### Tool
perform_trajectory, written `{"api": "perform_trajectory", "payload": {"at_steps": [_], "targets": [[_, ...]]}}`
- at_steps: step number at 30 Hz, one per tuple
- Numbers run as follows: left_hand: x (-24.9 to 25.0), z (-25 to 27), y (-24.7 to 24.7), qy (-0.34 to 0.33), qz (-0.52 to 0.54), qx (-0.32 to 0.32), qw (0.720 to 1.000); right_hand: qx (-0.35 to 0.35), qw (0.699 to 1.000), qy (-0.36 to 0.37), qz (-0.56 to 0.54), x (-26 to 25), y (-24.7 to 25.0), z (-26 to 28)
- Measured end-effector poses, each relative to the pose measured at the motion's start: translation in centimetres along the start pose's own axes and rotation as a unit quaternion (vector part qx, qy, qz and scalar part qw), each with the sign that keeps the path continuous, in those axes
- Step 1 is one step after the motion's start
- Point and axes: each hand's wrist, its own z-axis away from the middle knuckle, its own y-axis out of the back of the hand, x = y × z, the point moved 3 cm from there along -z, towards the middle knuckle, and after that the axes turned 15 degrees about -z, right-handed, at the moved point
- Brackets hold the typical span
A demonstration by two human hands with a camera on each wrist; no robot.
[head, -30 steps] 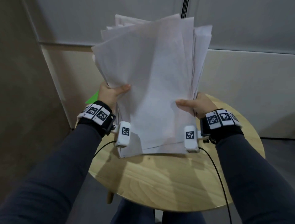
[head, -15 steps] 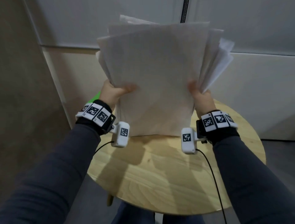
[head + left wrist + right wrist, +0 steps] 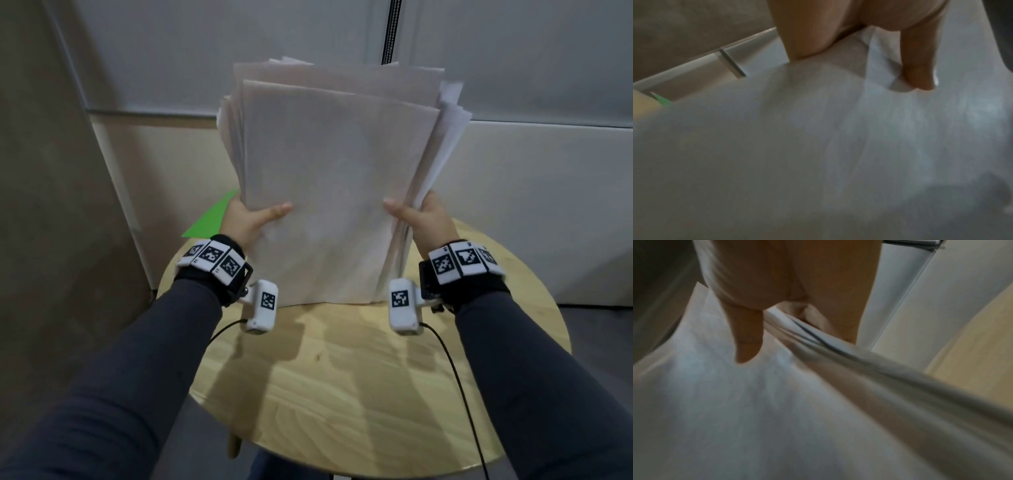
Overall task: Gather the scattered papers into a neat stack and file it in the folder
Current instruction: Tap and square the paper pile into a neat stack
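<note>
A thick stack of white papers (image 3: 335,178) stands upright on its bottom edge on the round wooden table (image 3: 359,394). My left hand (image 3: 251,219) grips its left side, thumb on the front sheet and fingers behind. My right hand (image 3: 416,219) grips the right side the same way. The top edges are uneven and the right edges fan apart. In the left wrist view my thumb lies across the papers (image 3: 818,146). The right wrist view shows the stack (image 3: 756,410) with loose sheet edges. A corner of the green folder (image 3: 212,219) shows behind my left hand, also the folder (image 3: 660,99).
A pale wall panel (image 3: 531,205) and cabinet fronts stand close behind the table. A brown wall (image 3: 44,205) is on the left. Black cables (image 3: 459,377) run from the wrist cameras over the near part of the table.
The tilted, messy stack has turned upright and dropped with its bottom edge onto the table. Both hands shifted along its sides, and the sheets sit more squarely together.
</note>
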Motion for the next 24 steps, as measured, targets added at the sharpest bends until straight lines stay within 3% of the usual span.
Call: {"api": "perform_trajectory", "payload": {"at_steps": [3,6,9,11,13,17,24], "targets": [[-0.3,-0.1,-0.3,-0.001,0.003,-0.01,1.0,0.07,0.996,0.044,-0.043,-1.9,-1.0,-0.8],[0.0,-0.3,-0.2,-0.011,-0.026,-0.075,0.997,0.079,0.996,0.039,-0.028,-2.6,-1.1,-1.0],[0.2,-0.4,0.1,-0.004,0.006,-0.074,0.997,0.066,0.997,-0.034,0.028,-1.2,-0.8,-0.8],[-0.1,-0.6,-0.2,0.003,0.027,-0.056,0.998,0.066,0.993,-0.101,0.011,-0.5,-1.0,-0.2],[-0.2,-0.7,-0.4,0.004,0.028,-0.037,0.999,0.084,0.989,-0.12,-0.027,-0.5,-1.1,-0.1],[0.9,-1.1,0.0,-0.021,0.02,-0.039,0.999,0.12,0.992,-0.033,-0.021,-2.8,-0.8,-0.7],[5.2,-1.5,-0.2,-0.064,0.006,-0.03,0.997,0.077,0.996,0.046,0.022,-6.4,-2.9,-2.3]]}}
